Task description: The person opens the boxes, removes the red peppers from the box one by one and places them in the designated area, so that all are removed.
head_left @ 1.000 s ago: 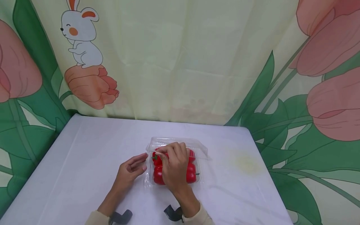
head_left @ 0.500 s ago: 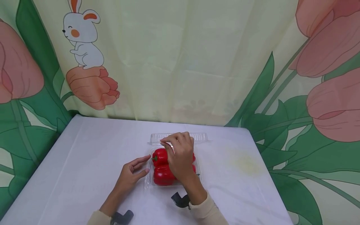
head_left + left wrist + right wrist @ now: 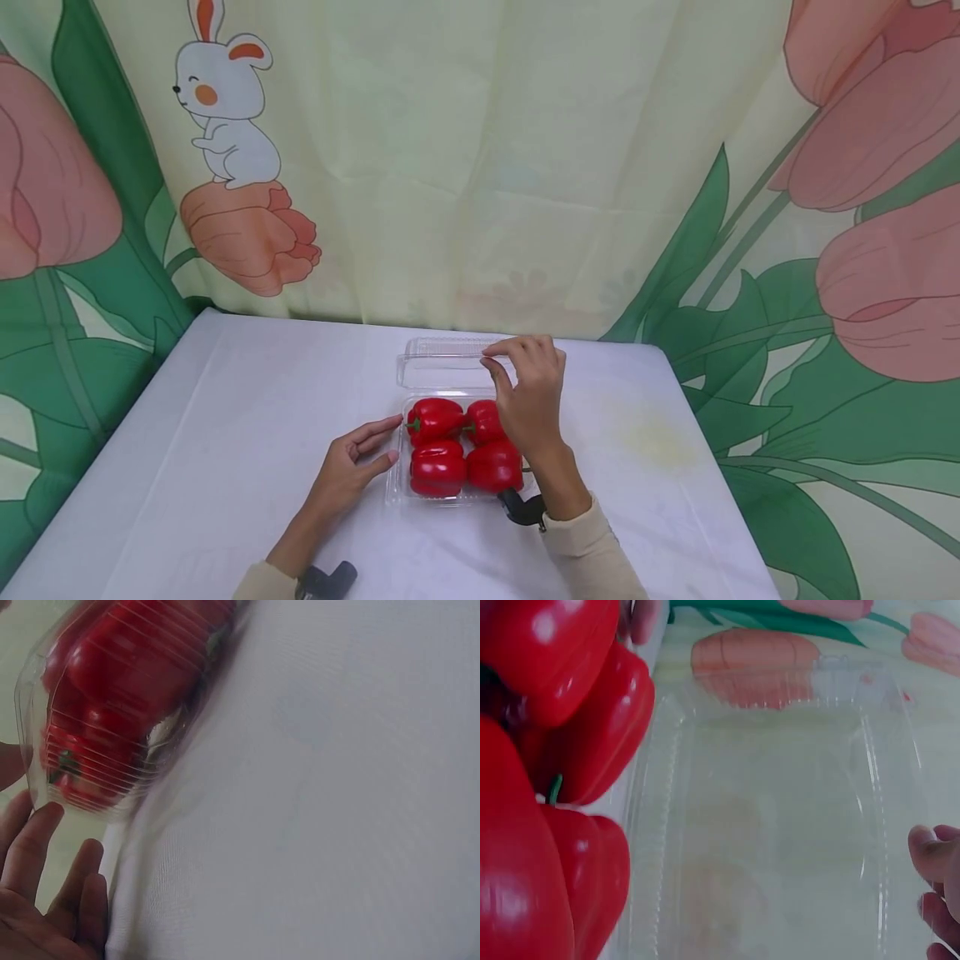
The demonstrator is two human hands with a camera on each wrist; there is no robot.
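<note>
Container [image 3: 402,482] lies touching the spread left hand [image 3: 347,462], below the right hand [image 3: 531,392] pinching its lid [image 3: 438,372].

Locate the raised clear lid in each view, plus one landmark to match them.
Head: lid just below picture centre, beyond the red peppers; right hand pinches its edge.
Left wrist: can't make the lid out.
Right wrist: lid fills the middle, right of the red peppers.
Shared landmark: red peppers, near centre in head, upper left in left wrist, left side in right wrist.
</note>
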